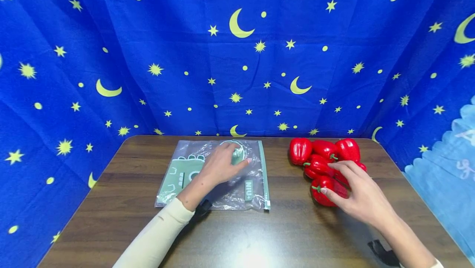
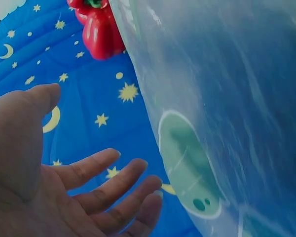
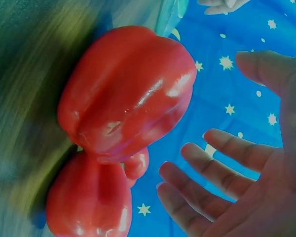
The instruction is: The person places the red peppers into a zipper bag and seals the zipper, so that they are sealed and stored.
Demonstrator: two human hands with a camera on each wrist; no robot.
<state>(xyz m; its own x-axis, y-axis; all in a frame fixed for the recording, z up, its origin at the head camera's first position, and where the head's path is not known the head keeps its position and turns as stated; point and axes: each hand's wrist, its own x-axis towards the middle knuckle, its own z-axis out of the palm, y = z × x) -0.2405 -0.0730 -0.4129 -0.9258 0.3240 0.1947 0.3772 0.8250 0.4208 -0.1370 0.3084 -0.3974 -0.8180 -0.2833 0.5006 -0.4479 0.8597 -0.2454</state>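
Observation:
A clear zip bag (image 1: 226, 196) with green printing and a green zip edge lies flat on the table. My left hand (image 1: 221, 164) hovers over the bag with fingers apart and nothing held; the left wrist view shows a gap between the fingers and the bag's plastic (image 2: 237, 98). On the right lies a cluster of several shiny red bell peppers (image 1: 300, 151) with green stems. My right hand (image 1: 365, 196) is above the nearest pepper (image 1: 323, 191), its fingers loosely spread. In the right wrist view, that hand is apart from a big red pepper (image 3: 128, 94).
The brown wooden table (image 1: 289, 235) carries the bag at left and the peppers at right. A blue curtain (image 1: 185, 53) with yellow moons and stars rises behind the table and along its sides. A light blue cloth (image 1: 441, 177) hangs at the right.

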